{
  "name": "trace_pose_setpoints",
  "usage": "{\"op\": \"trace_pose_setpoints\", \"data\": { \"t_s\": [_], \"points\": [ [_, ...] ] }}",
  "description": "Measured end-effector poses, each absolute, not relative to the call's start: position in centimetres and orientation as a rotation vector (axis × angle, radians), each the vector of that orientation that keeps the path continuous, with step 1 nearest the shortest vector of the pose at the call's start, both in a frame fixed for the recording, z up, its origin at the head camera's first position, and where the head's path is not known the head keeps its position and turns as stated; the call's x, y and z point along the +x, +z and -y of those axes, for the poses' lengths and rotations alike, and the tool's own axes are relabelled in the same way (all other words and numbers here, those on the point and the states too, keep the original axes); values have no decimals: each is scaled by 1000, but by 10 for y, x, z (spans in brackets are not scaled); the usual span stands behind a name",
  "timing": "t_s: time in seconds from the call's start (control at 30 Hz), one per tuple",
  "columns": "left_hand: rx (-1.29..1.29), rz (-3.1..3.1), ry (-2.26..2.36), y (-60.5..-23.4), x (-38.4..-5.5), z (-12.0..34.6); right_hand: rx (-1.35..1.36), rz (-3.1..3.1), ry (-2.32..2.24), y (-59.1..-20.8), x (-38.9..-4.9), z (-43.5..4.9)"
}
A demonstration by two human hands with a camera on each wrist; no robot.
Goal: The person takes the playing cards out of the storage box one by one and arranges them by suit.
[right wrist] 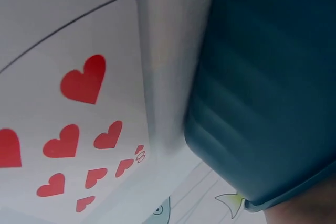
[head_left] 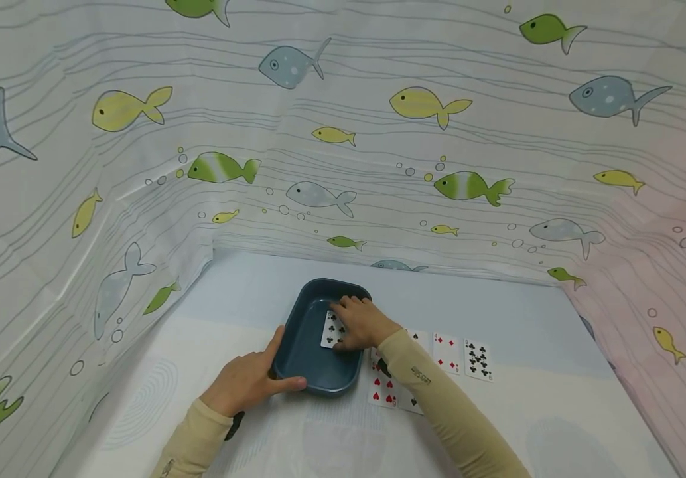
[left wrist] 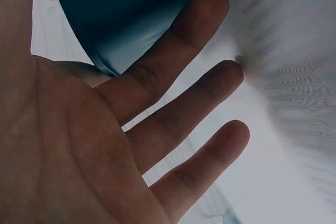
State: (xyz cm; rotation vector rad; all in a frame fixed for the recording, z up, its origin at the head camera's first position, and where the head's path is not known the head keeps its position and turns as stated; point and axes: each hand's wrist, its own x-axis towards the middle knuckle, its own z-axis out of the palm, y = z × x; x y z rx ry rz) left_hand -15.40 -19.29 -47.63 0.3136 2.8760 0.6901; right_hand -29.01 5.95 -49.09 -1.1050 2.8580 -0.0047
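Observation:
A dark blue tray with raised walls stands on the table in the head view. My left hand lies at its front left corner, thumb along the front rim and fingers against the left wall. In the left wrist view several fingers of it are straight and spread below the tray. Over the tray's inside, my right hand holds a clubs playing card by its edges, fingertips at the far end and thumb at the near end. The hand covers the card's right part.
Right of the tray lie face-up cards: a hearts card, a diamonds card, a nine of clubs and several partly hidden by the right sleeve. A fish-patterned sheet rises around the table.

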Motion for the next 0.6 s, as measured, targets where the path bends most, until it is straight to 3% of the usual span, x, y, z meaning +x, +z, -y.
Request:
{"op": "trace_pose_setpoints", "data": {
  "t_s": [0.6],
  "points": [
    [309, -2867, 663, -476, -155, 193, -1150, -2918, -151, -486, -285, -67]
  ]
}}
